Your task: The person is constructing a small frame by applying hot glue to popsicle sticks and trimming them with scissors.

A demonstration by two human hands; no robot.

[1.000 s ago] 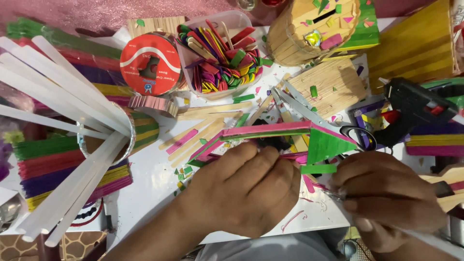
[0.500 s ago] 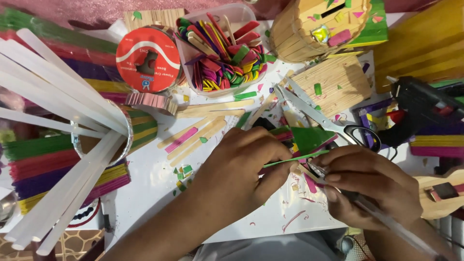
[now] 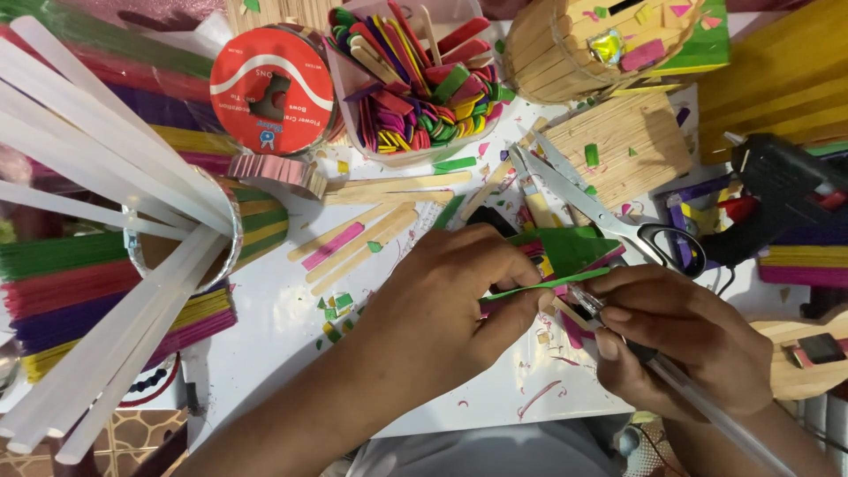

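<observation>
- two hands work at the middle of the white table [image 3: 265,327], close together over a green craft stick [image 3: 552,283].
- left hand [image 3: 442,309] pinches the green craft stick near its left end, thumb under, fingers curled on top; stick lies nearly level, tilted up to the right.
- right hand [image 3: 680,340] grips a clear pen [image 3: 698,397] in a writing hold, fingers closed round it; tip sits at the stick's right part, touching or just above it, cannot tell which.
- under the stick: a green and pink stick piece [image 3: 570,247], partly hidden by the hands.
- scissors [image 3: 601,212] lie just behind the hands, blades pointing up-left, black handle to the right.
- black glue gun [image 3: 782,190] at the right, well apart from the hands.
- clear tub of coloured sticks [image 3: 415,79] at top centre; red tape roll [image 3: 269,88] beside it on the left.
- plain wooden sticks [image 3: 371,230] lie loose left of the left hand.
- cup of white glue rods [image 3: 106,194] at far left, rods fanning out.
- small paper scraps [image 3: 336,309] dot the table.
</observation>
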